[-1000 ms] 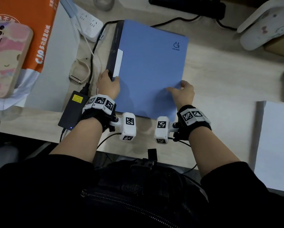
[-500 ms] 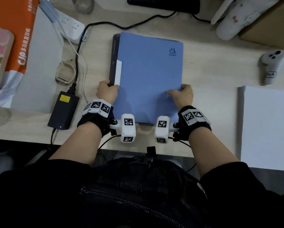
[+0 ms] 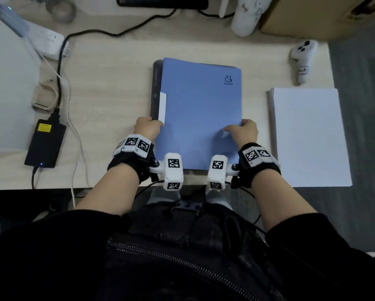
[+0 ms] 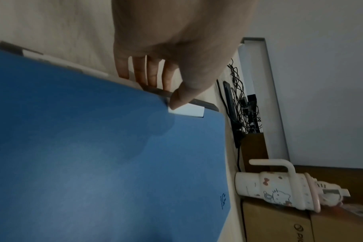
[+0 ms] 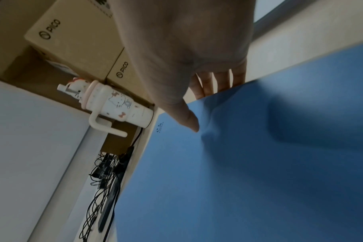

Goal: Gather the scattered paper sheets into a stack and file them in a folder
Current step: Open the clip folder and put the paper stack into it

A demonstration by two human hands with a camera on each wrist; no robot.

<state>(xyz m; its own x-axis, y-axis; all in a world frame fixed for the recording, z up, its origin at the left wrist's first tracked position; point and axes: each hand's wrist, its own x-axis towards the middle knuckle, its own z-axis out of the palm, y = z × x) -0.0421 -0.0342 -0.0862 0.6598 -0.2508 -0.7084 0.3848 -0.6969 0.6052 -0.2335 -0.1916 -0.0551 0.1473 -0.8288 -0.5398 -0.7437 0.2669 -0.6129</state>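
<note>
- Two hands grip one closed blue folder (image 3: 200, 114) that lies flat near the middle of the pale wooden surface (image 3: 108, 101), its dark spine to the left and a small logo at its far right corner.
- Far left on the surface lie a white power strip (image 3: 43, 41) and a black power adapter (image 3: 45, 143) with a yellow label, joined by cables; a beige strap loop (image 3: 44, 98) rests between them.
- At the folder's left edge, the left hand (image 3: 148, 128) is clamped on the spine side: in the left wrist view the fingers (image 4: 149, 73) curl down past the edge and the thumb presses on a white label tab (image 4: 189, 111) on the cover.
- At the folder's right edge, the right hand (image 3: 244, 131) pinches the cover: in the right wrist view the thumb lies on top, denting the blue sheet, while the fingers (image 5: 222, 81) tuck under the edge.
- Just beside the folder on the right, apart from it, sits a squared stack of white paper (image 3: 308, 135), parallel to the folder and reaching to the near edge of the surface.
- Beyond the paper lies a white handheld controller (image 3: 303, 59).
- At the far edge stand a white cartoon-printed cup (image 3: 246, 16) with a handle and cardboard boxes (image 3: 321, 16).
</note>
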